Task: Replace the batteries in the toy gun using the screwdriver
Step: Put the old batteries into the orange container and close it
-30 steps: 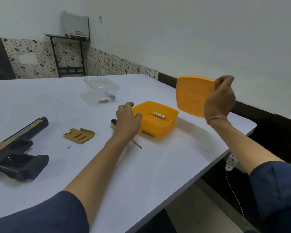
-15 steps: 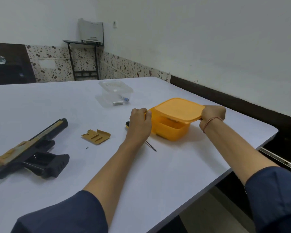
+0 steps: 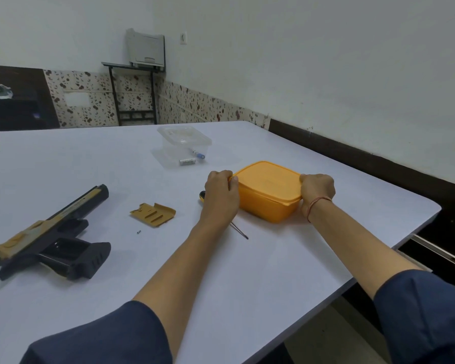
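Edges of the orange plastic lid [image 3: 267, 177], seated on its square orange tub [image 3: 269, 210], are what I see my left hand [image 3: 221, 197] and right hand [image 3: 317, 190] clenching.

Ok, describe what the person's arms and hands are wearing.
Dark navy left sleeve and right sleeve end near the elbows; forearms bare. A thin reddish thread band circles the right wrist. Left hand and right hand wear no gloves.

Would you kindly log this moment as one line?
lid: on orange box | left hand: grips lid | right hand: grips lid | toy gun: untouched
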